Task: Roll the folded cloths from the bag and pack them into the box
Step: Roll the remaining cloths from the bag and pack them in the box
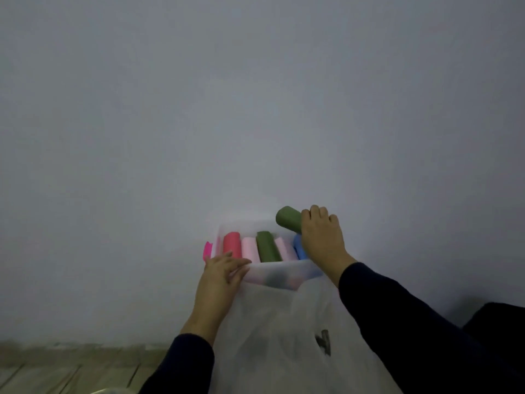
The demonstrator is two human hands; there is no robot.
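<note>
No text, number or brand can be read. The white plastic bag [284, 336] has one dark printed mark [324, 342], but it is too blurred to tell what it says.

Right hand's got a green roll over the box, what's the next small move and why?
Probably lower the green roll in the right hand into the box near the blue roll; it is above the rim there, and the left hand steadies the near edge.
</note>
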